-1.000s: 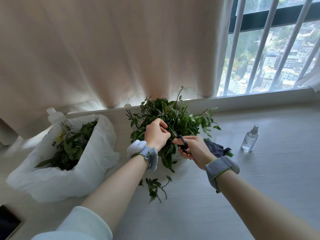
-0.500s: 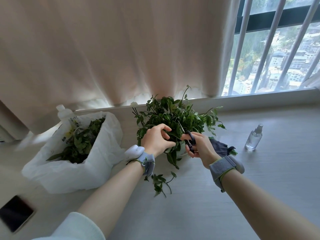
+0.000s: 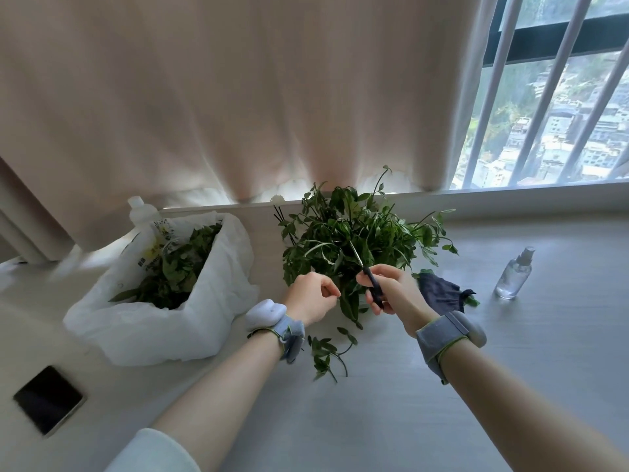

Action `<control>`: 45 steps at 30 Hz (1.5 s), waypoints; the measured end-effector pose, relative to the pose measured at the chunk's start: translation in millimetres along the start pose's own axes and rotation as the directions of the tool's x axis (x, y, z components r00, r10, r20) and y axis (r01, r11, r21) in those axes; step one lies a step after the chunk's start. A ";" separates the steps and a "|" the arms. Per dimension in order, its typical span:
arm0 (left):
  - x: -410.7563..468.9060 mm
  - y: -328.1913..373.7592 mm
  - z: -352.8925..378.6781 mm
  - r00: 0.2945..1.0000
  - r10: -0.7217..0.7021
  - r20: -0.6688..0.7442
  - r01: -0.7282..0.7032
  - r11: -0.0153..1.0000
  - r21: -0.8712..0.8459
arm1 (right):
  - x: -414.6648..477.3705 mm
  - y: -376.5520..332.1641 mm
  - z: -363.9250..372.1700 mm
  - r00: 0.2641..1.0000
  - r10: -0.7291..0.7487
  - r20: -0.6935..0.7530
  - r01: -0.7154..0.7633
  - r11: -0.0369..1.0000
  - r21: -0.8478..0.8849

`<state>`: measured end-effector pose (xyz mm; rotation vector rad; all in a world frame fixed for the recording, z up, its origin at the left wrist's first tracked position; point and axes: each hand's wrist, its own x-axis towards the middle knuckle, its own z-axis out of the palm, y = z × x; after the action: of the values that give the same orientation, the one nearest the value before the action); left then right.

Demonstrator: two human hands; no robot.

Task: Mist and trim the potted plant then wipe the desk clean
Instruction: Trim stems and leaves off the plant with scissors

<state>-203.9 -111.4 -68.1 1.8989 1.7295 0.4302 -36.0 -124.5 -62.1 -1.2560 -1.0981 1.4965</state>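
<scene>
The light, soft-stemmed potted plant (image 3: 354, 233) at the far edge of the table (image 3: 374, 420) is best pinched stem by stem; scissors (image 3: 373, 288) are gripped by the right hand (image 3: 394, 292), while the fingers (image 3: 328, 290) of the left hand (image 3: 311, 301) are curled, whether on a stem cannot be told.

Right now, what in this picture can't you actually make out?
Head view only:
- Pot of the potted plant: hidden by the leaves and both hands.
- Scissors: the handles are covered by the right hand.
- Left hand: fingers curled; whether they pinch a stem is too small to tell.
- White bottle: lower part is behind the white bag.
</scene>
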 end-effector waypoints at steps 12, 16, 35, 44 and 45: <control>5.7 -40.5 15.9 0.991 -0.132 0.038 0.132 0.991 -0.006 | 2.8 21.7 9.1 0.998 0.026 0.050 -0.024 0.999 -0.044; 4.1 -48.4 17.9 0.981 -0.192 -0.029 0.190 0.981 -0.040 | 0.7 23.6 13.9 0.997 -0.016 0.081 0.017 1.000 -0.023; 23.0 -53.5 57.1 0.989 0.047 0.142 -0.105 0.895 0.433 | 11.1 50.7 17.6 0.993 0.117 0.009 -0.111 0.961 -0.252; 31.1 -72.5 73.1 0.971 0.078 0.225 -0.193 0.811 0.553 | 15.6 69.0 4.6 0.990 0.139 0.010 -0.130 0.951 -0.279; 27.9 -70.6 73.0 0.973 0.076 0.218 -0.187 0.811 0.554 | 16.1 68.8 4.1 0.990 0.139 0.004 -0.132 0.951 -0.279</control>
<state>-216.6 -93.5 -171.1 2.3924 1.7270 -0.2608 -47.2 -125.2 -132.0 -1.5366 -1.2940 1.4981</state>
